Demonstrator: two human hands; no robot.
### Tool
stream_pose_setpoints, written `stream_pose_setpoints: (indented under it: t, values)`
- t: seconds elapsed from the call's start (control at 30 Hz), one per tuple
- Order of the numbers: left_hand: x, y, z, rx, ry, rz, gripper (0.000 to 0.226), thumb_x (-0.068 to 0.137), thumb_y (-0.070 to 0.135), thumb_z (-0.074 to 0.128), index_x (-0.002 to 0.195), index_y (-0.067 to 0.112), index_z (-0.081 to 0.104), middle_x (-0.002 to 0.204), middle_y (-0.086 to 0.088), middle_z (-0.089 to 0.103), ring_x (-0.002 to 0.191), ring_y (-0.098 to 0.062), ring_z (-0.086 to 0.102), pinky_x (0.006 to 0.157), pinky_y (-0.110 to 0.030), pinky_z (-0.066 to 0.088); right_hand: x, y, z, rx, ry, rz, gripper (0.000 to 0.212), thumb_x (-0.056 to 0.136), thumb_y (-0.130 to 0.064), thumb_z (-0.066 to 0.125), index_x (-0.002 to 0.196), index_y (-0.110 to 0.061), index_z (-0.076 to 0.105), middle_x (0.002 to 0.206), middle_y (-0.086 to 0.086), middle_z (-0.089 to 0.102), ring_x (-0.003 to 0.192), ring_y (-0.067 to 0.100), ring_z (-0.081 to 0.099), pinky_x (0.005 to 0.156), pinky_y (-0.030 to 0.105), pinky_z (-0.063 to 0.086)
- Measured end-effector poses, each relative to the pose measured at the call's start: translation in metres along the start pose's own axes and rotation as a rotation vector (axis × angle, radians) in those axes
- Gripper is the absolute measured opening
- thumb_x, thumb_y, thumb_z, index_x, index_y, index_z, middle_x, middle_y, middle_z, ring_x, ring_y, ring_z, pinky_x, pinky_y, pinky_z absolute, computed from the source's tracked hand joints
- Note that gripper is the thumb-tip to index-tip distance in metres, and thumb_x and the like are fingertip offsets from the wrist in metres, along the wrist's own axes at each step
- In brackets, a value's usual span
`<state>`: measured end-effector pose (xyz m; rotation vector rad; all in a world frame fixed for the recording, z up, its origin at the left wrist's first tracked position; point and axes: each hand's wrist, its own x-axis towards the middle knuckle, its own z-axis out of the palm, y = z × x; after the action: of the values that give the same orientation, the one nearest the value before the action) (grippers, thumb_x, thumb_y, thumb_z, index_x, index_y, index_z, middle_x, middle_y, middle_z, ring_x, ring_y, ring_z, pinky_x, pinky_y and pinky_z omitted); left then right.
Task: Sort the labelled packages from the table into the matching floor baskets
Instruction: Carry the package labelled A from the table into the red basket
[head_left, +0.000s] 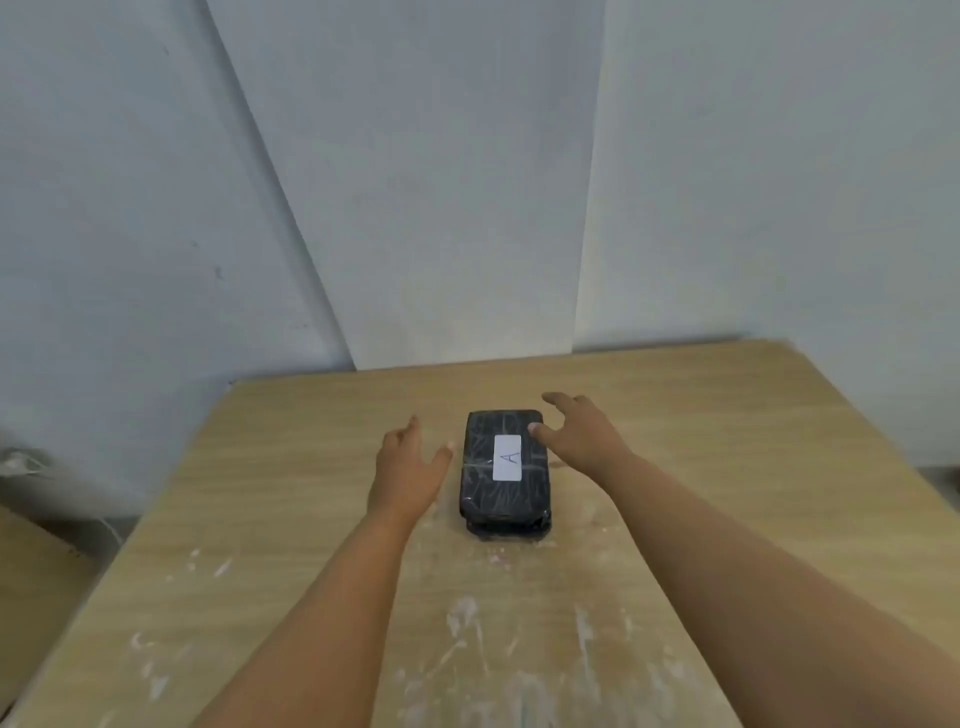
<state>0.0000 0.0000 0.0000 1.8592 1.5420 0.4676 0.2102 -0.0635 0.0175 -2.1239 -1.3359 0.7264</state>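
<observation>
- Black, plastic-wrapped package (labelled A) lies mid-desk.
- Left hand and right hand flank it, fingers spread, holding nothing.
- Probably stiff but slick; grip the long sides.

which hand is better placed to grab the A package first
Right, probably. The right hand already has its fingers over the black package beside the A label; the left hand is open beside it, apart.

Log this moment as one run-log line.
phase: reach | package: labelled A, on table | left hand: open, beside | right hand: open, thumb at edge | baskets: unseen
</observation>
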Motion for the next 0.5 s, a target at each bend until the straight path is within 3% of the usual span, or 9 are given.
stream_pose_setpoints:
  t: [0.07,0.1,0.13,0.17,0.23,0.3,0.37,0.47,0.5]
  values:
    - [0.013,-0.011,0.017,-0.063,-0.071,-0.076,0.063,0.091,0.048,0.052,0.144,0.015,0.04,0.145,-0.015,0.039,0.131,-0.03,0.045,0.109,-0.039,0.036,0.015,0.004,0.012,0.001,-0.022,0.04,0.061,0.092,-0.039,0.055,0.147,-0.02,0.036,0.146,0.017,0.042,0.129,0.033,0.047,0.101,0.038,0.039]
    - [0.019,-0.019,0.027,-0.078,-0.121,-0.092,0.055,0.091,0.05,0.051,0.133,0.015,0.054,0.137,-0.017,0.047,0.122,-0.033,0.053,0.105,-0.043,0.042,0.022,0.008,0.02,0.005,-0.033,0.064,0.061,0.092,-0.04,0.055,0.147,-0.021,0.036,0.145,0.016,0.044,0.128,0.032,0.049,0.101,0.038,0.04]
    - [0.02,-0.023,0.033,-0.066,-0.164,-0.094,0.044,0.09,0.051,0.05,0.108,0.014,0.066,0.12,-0.019,0.056,0.107,-0.038,0.059,0.099,-0.048,0.047,0.026,0.01,0.025,0.029,-0.042,0.094,0.063,0.091,-0.043,0.054,0.147,-0.022,0.036,0.145,0.015,0.046,0.128,0.032,0.049,0.103,0.042,0.04]
    - [0.023,-0.029,0.042,-0.058,-0.183,-0.071,0.043,0.091,0.05,0.049,0.077,0.012,0.063,0.095,-0.018,0.058,0.091,-0.042,0.06,0.091,-0.051,0.049,0.032,0.013,0.031,0.055,-0.041,0.117,0.063,0.089,-0.045,0.054,0.146,-0.024,0.036,0.145,0.014,0.048,0.128,0.032,0.049,0.105,0.047,0.039]
    - [0.024,-0.035,0.051,-0.043,-0.182,-0.031,0.054,0.093,0.044,0.051,0.056,0.005,0.045,0.067,-0.004,0.039,0.073,-0.048,0.051,0.083,-0.053,0.049,0.037,0.016,0.039,0.126,-0.029,0.134,0.061,0.091,-0.039,0.055,0.146,-0.02,0.036,0.144,0.013,0.05,0.128,0.031,0.05,0.102,0.043,0.041]
    - [0.024,-0.032,0.049,-0.063,-0.144,-0.001,0.052,0.093,0.04,0.053,0.062,-0.002,0.05,0.067,-0.001,0.037,0.081,-0.05,0.056,0.079,-0.052,0.049,0.04,0.016,0.043,0.186,-0.001,0.149,0.06,0.094,-0.03,0.056,0.148,-0.015,0.035,0.141,0.013,0.052,0.125,0.029,0.052,0.095,0.036,0.043]
    - [0.028,-0.03,0.048,-0.112,-0.103,0.0,0.046,0.094,0.038,0.054,0.077,-0.004,0.065,0.076,-0.005,0.048,0.084,-0.043,0.06,0.073,-0.045,0.049,0.043,0.017,0.045,0.259,0.053,0.159,0.063,0.092,-0.031,0.057,0.149,-0.019,0.032,0.14,0.013,0.053,0.116,0.029,0.059,0.087,0.035,0.05]
    - [0.027,-0.02,0.035,-0.301,-0.052,-0.071,0.033,0.094,0.039,0.052,0.092,0.011,0.07,0.087,-0.002,0.064,0.084,-0.023,0.061,0.073,-0.034,0.047,0.035,0.013,0.043,0.446,0.111,0.174,0.066,0.087,-0.036,0.06,0.147,-0.028,0.033,0.131,0.014,0.053,0.09,0.029,0.068,0.053,0.033,0.059]
    - [0.027,-0.018,0.031,-0.39,-0.04,-0.086,0.031,0.093,0.042,0.053,0.092,0.017,0.07,0.089,0.0,0.068,0.086,-0.022,0.063,0.077,-0.035,0.049,0.032,0.013,0.042,0.507,0.132,0.175,0.065,0.087,-0.036,0.061,0.146,-0.029,0.034,0.129,0.015,0.053,0.088,0.029,0.069,0.05,0.032,0.059]
